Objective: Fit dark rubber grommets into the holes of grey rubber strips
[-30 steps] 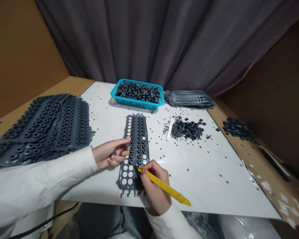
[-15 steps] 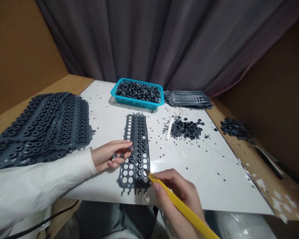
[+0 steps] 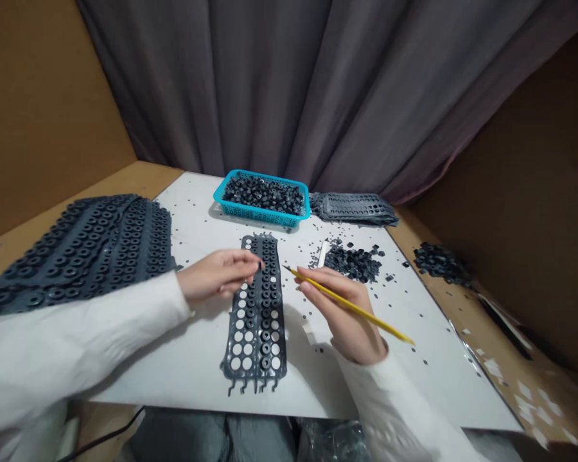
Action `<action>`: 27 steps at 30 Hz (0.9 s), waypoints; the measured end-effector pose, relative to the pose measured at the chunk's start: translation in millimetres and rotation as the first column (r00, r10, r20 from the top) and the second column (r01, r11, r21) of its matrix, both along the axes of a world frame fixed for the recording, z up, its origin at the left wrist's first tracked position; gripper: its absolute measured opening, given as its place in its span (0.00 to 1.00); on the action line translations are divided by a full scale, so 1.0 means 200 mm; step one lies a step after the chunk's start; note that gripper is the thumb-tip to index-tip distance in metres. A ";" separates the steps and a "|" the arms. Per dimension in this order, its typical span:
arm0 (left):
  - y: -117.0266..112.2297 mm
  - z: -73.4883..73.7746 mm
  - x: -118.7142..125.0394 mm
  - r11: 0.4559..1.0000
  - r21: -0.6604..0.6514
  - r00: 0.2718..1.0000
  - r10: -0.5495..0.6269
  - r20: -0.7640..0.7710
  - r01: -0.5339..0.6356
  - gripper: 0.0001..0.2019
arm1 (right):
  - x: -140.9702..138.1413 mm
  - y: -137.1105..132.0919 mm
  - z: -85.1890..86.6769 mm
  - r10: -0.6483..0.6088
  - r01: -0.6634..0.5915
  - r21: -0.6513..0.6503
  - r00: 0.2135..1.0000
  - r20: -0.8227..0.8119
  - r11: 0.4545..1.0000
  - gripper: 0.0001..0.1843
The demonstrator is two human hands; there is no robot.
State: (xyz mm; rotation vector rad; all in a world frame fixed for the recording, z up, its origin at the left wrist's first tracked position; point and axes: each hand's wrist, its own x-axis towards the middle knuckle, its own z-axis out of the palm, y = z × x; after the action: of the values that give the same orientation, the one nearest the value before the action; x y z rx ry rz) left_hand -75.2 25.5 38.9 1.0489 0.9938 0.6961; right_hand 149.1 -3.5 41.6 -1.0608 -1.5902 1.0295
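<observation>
A dark grey perforated rubber strip (image 3: 255, 321) lies on the white board (image 3: 192, 372), its lower end showing small hooked tabs. Many of its holes hold rings, and others show white board through them. My left hand (image 3: 219, 274) rests over the strip's upper left edge, fingertips pinched on a small dark rubber piece (image 3: 261, 264). My right hand (image 3: 340, 308) is raised beside the strip, to its right. It grips a slim yellow pointed stick (image 3: 351, 305), whose tip points towards the strip's upper right and does not touch it.
Left of the strip lies a large heap of rubber sheets (image 3: 91, 253). Behind stand a blue basket of dark rings (image 3: 255, 213), stacked strips (image 3: 354, 208), a loose dark pile (image 3: 351, 263) and a white stick (image 3: 322, 253). Small dark specks dot the board.
My right hand has moved up and to the right, off the strip's lower end, with the yellow stick. My left hand has shifted up along the strip. The view has tilted slightly.
</observation>
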 end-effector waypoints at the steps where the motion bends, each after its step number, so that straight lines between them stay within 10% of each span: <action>1: 0.11 0.01 0.00 0.990 0.134 0.995 0.047 -0.090 -0.035 0.15 | -0.01 0.07 -0.04 -0.014 0.014 -0.016 0.999 -0.038 1.000 0.11; 4: 0.49 0.03 -0.01 0.829 0.550 0.843 0.365 -0.396 -0.100 0.13 | -0.03 0.24 -0.20 -0.089 0.073 -0.181 0.993 -0.080 0.981 0.13; 11: 1.11 0.07 0.17 0.611 0.791 0.694 0.581 -0.426 -0.026 0.08 | -0.01 0.30 -0.39 -0.221 0.185 -0.297 0.971 -0.093 0.937 0.18; 19: 1.31 0.04 0.23 0.615 0.774 0.655 0.522 -0.545 0.154 0.16 | 0.02 0.29 -0.32 -0.263 0.223 -0.274 0.957 -0.119 0.936 0.18; 27: 1.21 0.16 0.03 0.629 0.744 0.637 0.484 -0.600 0.224 0.27 | 0.01 0.27 -0.29 -0.236 0.183 -0.298 0.960 -0.149 0.937 0.15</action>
State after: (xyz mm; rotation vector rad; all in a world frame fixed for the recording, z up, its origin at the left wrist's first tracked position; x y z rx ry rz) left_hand -68.9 268.2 71.6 2.2007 1.5931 0.8573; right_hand 151.3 51.2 -15.5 -1.2597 -1.1762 1.1921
